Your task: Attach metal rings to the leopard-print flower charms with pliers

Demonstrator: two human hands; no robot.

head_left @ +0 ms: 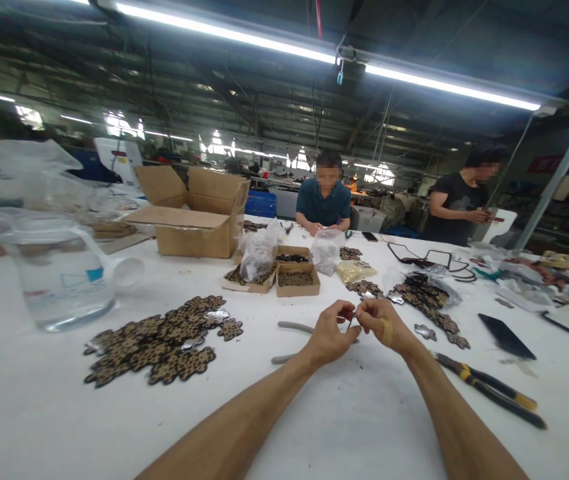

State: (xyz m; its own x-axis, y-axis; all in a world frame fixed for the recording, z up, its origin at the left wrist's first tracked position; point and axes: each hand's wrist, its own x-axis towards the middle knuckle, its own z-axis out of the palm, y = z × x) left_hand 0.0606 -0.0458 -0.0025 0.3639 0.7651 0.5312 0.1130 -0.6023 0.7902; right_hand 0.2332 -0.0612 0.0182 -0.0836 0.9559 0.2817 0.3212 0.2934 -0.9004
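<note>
My left hand [333, 331] and my right hand [383, 323] meet above the white table, fingers curled and fingertips almost touching. Between them is a small, thin dark piece [351, 323], pinched by both hands; it is too small to name. The right wrist has a tan plaster [387, 333] on it. Partly hidden beneath my left hand lie grey-handled pliers [294, 327]. Leopard-print flower-shaped patches [164, 340] form a heap to the left, and more patches [427, 300] lie beyond my right hand. Yellow-and-black pliers [489, 388] rest beside my right forearm.
A water-filled plastic jug [64, 287] stands at left, near an open cardboard box [194, 237]. Small boxes of metal bits [297, 280] sit ahead. A black phone [507, 335] lies at right. One person [324, 200] leans at the far edge; another [459, 200] stands right.
</note>
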